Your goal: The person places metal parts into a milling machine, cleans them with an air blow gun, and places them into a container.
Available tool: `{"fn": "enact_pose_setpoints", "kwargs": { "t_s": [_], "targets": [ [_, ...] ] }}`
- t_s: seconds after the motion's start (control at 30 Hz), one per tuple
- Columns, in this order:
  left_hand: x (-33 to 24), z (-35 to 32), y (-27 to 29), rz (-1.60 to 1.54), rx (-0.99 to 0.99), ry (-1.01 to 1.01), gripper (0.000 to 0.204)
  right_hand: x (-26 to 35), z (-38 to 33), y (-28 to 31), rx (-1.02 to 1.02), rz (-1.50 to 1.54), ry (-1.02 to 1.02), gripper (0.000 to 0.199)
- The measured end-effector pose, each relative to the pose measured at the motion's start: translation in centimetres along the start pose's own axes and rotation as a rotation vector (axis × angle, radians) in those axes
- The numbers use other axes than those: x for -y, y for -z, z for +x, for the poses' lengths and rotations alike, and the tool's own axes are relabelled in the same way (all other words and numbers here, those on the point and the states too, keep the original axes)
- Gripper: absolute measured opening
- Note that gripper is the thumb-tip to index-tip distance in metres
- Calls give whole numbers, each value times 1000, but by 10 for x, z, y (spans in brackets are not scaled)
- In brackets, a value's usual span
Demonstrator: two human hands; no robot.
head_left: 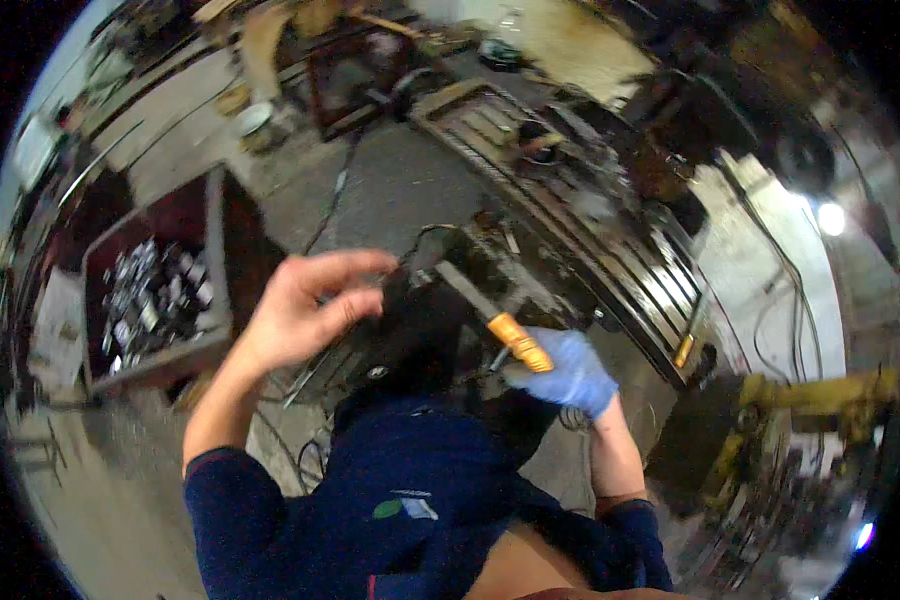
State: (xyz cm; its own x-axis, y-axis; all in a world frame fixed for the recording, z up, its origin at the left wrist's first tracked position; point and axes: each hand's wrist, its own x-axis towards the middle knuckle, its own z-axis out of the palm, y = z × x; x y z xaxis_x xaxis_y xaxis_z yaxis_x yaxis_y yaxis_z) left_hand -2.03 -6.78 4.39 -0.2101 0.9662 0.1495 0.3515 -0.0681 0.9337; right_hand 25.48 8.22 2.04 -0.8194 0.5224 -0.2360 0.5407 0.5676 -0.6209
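Observation:
My right hand [570,370], in a blue glove, is closed around the yellow-orange handle of a file [508,330]. Its flat grey blade points up and to the left, toward my other hand. My left hand [300,305] is bare and raised left of the blade, with forefinger and thumb stretched out and a gap between them; nothing shows in that gap. Small metallic bits [420,275] lie between the fingertips and the blade tip, blurred and too small to name. Dark machinery or cloth lies beneath both hands.
On the left stands a dark box [220,260] holding many small shiny metal parts [155,300]. A slotted metal machine table [570,240] runs diagonally at upper right. A yellow-green machine part [820,400] is at far right. A round pale container [254,120] stands farther back.

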Motion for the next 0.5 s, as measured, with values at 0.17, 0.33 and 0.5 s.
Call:
{"fn": "enact_pose_setpoints", "kwargs": {
  "t_s": [0.17, 0.33, 0.5],
  "targets": [
    [50, 41, -58, -400, -6, 222, 26, -23, -17, -16, -48, -95, 160, 39],
    [78, 65, -104, -599, 172, 245, 32, -35, -29, -22, 50, -137, -20, 46],
    [85, 72, -111, -773, 116, 371, 22, -38, -27, -28, 122, -243, -169, 50]
  ]
}}
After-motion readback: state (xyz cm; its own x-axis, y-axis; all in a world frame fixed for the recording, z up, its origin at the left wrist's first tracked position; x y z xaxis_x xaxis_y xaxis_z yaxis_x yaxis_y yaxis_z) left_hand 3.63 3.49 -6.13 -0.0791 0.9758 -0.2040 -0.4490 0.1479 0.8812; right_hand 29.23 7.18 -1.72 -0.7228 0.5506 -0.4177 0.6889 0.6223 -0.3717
